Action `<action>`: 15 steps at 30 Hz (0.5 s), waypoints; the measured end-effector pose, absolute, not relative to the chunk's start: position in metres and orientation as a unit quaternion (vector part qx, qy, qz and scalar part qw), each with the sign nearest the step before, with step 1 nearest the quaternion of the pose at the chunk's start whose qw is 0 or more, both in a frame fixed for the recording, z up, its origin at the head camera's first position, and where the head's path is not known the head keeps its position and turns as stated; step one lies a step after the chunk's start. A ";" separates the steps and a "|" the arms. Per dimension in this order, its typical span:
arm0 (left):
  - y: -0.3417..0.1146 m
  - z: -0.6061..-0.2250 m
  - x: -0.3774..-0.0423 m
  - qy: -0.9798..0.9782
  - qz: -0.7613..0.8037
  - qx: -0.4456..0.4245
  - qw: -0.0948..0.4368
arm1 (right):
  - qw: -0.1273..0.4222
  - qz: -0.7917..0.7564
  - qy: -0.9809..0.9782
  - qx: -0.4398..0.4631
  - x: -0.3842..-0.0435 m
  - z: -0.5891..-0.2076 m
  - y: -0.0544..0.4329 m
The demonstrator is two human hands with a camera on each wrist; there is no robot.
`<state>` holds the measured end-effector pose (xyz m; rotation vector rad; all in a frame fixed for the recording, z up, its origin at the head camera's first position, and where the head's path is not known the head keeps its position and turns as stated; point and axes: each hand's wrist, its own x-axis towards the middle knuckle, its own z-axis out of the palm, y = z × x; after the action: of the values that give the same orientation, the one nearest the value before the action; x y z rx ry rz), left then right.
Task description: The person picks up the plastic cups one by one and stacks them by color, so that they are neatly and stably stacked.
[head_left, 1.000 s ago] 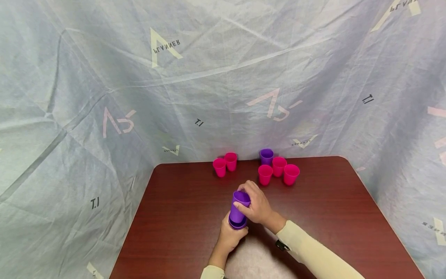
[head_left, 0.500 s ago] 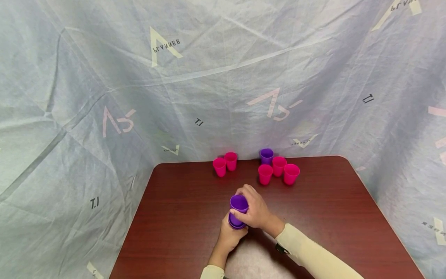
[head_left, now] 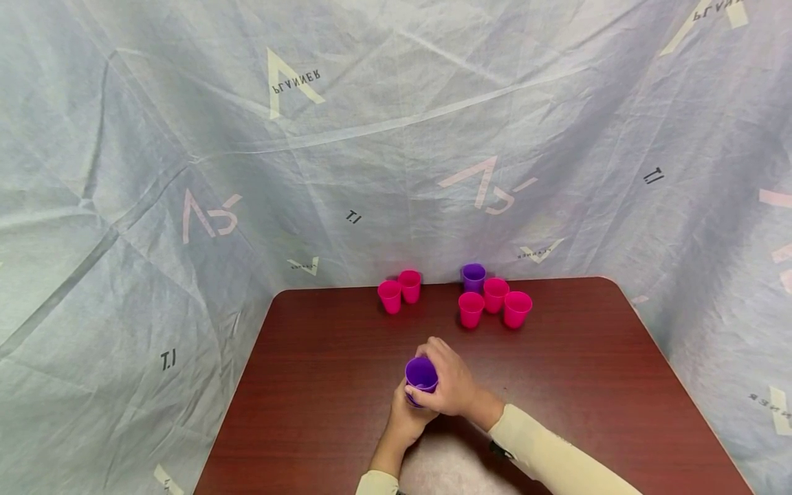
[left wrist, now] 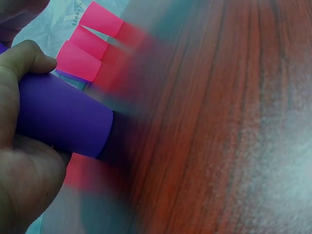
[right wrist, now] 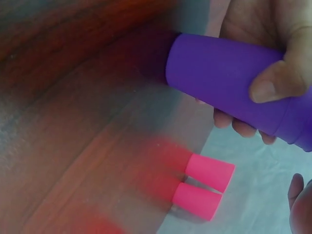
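Observation:
In the head view my left hand (head_left: pixel 405 418) grips a stack of nested purple cups (right wrist: pixel 219 73) from below the rims. Its thumb and fingers wrap the stack, which stands upright with its base at the tabletop. The right hand (head_left: pixel 450 381) holds the top purple cup (head_left: pixel 422 373) near its rim, thumb on the near side and fingers on the far side. That cup sits down inside the stack, its mouth facing up. How many cups are nested cannot be told. In the right wrist view only a bit of the right hand (right wrist: pixel 301 207) shows, at the lower right.
Toward the table's back edge, two pink cups (head_left: pixel 390 298) stand left of centre. Right of centre are three pink cups (head_left: pixel 517 310) and a single purple cup (head_left: pixel 474 277). A grey printed cloth (head_left: pixel 396 179) hangs behind and beside the brown table (head_left: pixel 322 385).
The right hand has moved down and slightly left, sliding its purple cup into the stack held by the left hand. The left hand and the other cups have stayed put.

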<state>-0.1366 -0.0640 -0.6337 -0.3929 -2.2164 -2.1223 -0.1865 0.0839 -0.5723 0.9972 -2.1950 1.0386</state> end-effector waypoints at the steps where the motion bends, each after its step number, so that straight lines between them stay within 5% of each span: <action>1: -0.064 -0.634 -0.137 -0.716 -0.686 -0.129 0.025 | 0.257 0.381 -0.807 0.370 -0.186 -0.574 0.084; 15: -0.065 -0.641 -0.138 -0.727 -0.665 -0.154 0.074 | 0.268 0.358 -0.803 0.394 -0.184 -0.585 0.083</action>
<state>-0.1382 -0.0648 -0.6409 -0.4607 -2.1810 -1.9967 -0.1843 0.0832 -0.5848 1.0619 -2.1660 0.9654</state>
